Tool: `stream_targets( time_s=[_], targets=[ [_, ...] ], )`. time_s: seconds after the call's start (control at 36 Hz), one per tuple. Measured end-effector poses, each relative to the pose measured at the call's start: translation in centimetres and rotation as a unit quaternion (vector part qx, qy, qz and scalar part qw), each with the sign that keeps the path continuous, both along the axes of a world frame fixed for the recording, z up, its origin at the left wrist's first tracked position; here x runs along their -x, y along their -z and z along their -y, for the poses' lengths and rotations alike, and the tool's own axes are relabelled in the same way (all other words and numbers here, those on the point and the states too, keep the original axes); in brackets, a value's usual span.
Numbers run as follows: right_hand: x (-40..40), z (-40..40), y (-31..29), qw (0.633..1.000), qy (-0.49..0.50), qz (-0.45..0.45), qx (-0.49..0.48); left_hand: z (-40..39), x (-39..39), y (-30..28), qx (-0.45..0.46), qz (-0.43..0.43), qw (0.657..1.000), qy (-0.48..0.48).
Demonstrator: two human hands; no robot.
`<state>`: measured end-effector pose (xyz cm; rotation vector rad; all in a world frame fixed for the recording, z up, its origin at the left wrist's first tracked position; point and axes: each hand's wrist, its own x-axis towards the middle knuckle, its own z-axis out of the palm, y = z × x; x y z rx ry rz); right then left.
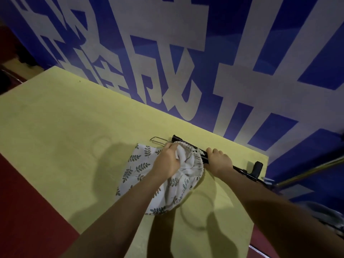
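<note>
Lying flat near the far right corner of the tabletop (55,127), the leaf-print drawstring bag (137,164) has bare yellow surface to its left and front. The left hand (167,161) pinches the bag's gathered mouth. The right hand (219,161) curls round a long black object (257,167) that runs along the far edge, close before the blue lettered wall (186,53).
</note>
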<state>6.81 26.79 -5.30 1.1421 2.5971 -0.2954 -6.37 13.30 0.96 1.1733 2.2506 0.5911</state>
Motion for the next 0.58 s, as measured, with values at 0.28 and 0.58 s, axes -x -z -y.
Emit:
stream_targets(
  time_s=[0.28,0.58],
  targets=[
    [-0.6,1.1,-3.6,0.995,0.012,-0.091,-0.028,1.3,1.0,-0.1,0.016,0.016,0.999,0.031],
    [-4.2,5.0,-8.7,0.975,0.045,-0.209,-0.068,3.3,1.3,-2.7,-0.015,0.051,0.998,0.045]
  ],
)
